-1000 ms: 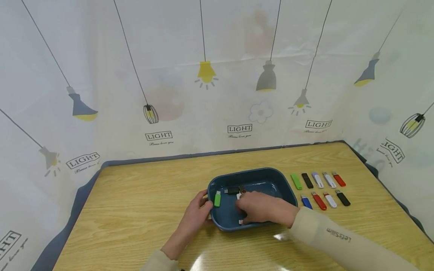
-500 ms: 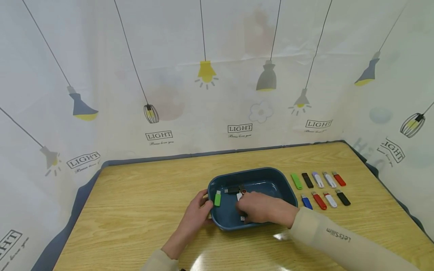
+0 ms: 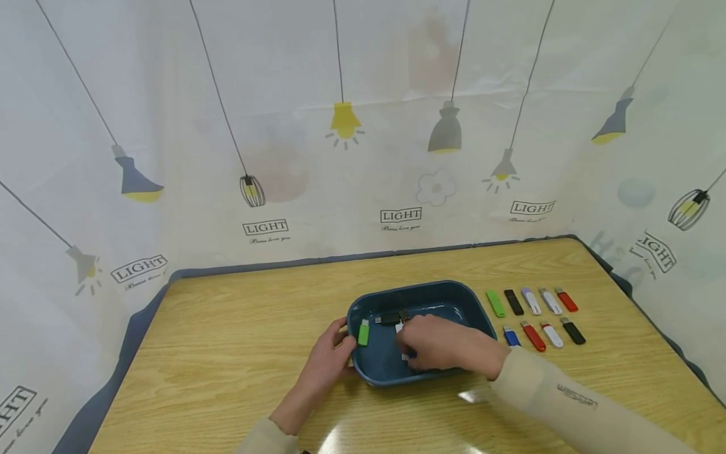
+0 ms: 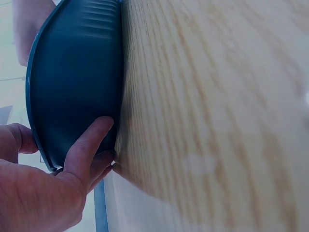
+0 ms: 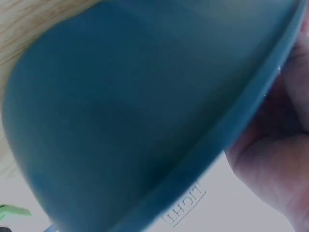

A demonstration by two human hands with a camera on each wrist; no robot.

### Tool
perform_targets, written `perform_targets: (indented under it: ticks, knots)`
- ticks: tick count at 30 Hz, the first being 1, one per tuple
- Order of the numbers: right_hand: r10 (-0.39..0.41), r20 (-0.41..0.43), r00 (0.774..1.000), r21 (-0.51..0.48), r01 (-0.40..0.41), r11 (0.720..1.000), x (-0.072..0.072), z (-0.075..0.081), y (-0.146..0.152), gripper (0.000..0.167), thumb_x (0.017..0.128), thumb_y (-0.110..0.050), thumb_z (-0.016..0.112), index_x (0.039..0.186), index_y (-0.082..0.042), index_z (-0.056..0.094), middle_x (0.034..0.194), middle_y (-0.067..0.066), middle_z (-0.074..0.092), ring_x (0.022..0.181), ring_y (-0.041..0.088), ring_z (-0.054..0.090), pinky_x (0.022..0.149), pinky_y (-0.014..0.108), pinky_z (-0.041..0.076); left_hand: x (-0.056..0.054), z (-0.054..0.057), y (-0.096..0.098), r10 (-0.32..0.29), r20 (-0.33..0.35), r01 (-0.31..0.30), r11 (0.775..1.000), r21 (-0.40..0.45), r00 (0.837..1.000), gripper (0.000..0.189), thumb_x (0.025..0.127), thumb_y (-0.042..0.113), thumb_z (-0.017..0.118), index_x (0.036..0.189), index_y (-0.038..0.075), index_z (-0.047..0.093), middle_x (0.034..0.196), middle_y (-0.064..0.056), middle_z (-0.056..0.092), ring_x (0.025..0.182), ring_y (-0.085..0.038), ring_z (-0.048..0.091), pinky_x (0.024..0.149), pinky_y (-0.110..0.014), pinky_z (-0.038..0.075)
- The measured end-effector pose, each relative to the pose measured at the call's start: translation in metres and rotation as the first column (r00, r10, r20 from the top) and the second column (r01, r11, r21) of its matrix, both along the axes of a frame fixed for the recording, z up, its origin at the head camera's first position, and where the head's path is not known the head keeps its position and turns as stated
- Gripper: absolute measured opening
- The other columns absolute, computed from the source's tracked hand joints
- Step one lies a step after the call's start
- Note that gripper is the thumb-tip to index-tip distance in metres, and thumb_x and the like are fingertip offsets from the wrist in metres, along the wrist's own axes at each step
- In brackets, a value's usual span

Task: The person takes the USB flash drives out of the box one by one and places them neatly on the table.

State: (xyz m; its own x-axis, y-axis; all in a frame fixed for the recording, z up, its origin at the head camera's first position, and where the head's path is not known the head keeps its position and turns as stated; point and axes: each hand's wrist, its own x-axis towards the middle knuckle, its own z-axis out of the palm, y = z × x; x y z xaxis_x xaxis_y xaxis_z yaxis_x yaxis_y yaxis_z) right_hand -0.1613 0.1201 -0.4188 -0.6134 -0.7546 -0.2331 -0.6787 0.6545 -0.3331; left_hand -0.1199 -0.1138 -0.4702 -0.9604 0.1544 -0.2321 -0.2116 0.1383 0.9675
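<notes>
Probably picking USB stick [image 3: 404, 357] near front edge of tray [image 3: 377, 363].
Holding its left edge with left hand [image 3: 331, 349]; reaching inside with right hand [image 3: 429, 342], too hidden to tell grip; before lifting, needing firm pinch.

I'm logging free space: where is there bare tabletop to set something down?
Widest: the table left of the blue tub, bordered by the left hand and the backdrop. A narrower strip runs behind the tub. Crowded: right of the tub, with two rows of USB sticks, and inside it around the right hand.
</notes>
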Motion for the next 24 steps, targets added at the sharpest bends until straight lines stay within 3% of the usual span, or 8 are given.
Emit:
perform_targets:
  ticks: [8,17,24]
  knots:
    - [-0.053,-0.076,0.996,-0.097,0.046,0.994,0.003,0.009,0.018,0.007,0.092,-0.014,0.076,0.096,-0.015,0.071,0.087,-0.008,0.059,0.070,0.007,0.047,0.063,0.027,0.043,0.000,-0.002,-0.001,0.000,0.001,0.000,1.000,0.005,1.000,0.057,0.102,0.014,0.048,0.155,-0.003,0.037,0.152,-0.033,0.044,0.117,-0.038,0.062,0.083,-0.048,0.062]
    - [-0.173,-0.064,0.983,-0.201,0.157,0.967,0.009,0.017,0.042,0.014,0.091,-0.012,0.076,0.105,-0.013,0.073,0.100,-0.002,0.066,0.076,0.007,0.053,0.064,0.025,0.048,0.000,-0.001,-0.001,-0.008,0.000,0.008,1.000,0.008,1.000,0.057,0.103,0.014,0.048,0.156,-0.003,0.036,0.153,-0.034,0.043,0.118,-0.038,0.062,0.084,-0.048,0.062]
    - [-0.221,-0.096,0.970,-0.280,0.187,0.941,0.013,0.022,0.060,0.014,0.092,-0.011,0.076,0.104,-0.010,0.072,0.093,-0.003,0.063,0.073,0.004,0.048,0.061,0.023,0.046,0.001,0.001,-0.001,-0.012,0.003,0.012,1.000,0.010,1.000,0.058,0.103,0.014,0.047,0.157,-0.003,0.034,0.153,-0.034,0.043,0.118,-0.039,0.062,0.084,-0.048,0.062]
